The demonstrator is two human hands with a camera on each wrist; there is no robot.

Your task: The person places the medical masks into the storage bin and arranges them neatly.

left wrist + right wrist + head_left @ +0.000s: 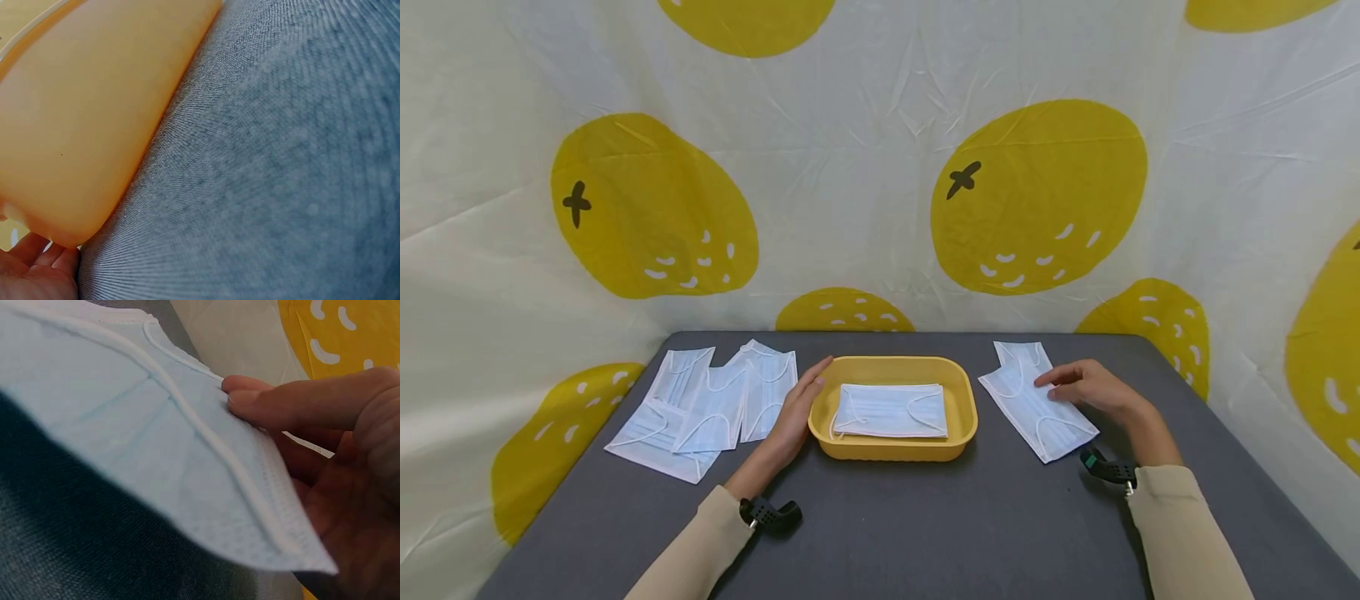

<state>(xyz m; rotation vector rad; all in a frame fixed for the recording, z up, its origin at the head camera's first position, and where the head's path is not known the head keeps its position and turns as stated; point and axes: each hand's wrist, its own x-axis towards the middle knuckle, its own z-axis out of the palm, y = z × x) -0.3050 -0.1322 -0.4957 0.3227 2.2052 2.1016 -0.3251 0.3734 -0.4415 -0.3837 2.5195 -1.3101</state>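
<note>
A yellow tray (pixel 889 451) sits mid-table with a pale blue face mask (pixel 891 411) lying flat inside it. My left hand (pixel 805 398) rests with straight fingers against the tray's left wall; in the left wrist view the tray wall (pixel 81 112) fills the frame above my palm (pixel 34 275). To the right of the tray my right hand (pixel 1054 383) lies on a face mask (pixel 1037 417). The right wrist view shows the mask (pixel 125 425) with its near edge lifted and pinched between thumb and fingers (pixel 250 400).
Several more masks (pixel 707 404) lie spread at the table's left. Another mask (pixel 1021 353) lies partly under the one at the right. The dark grey table (pixel 925 525) ends at a lemon-print cloth backdrop (pixel 880 208) behind and at both sides.
</note>
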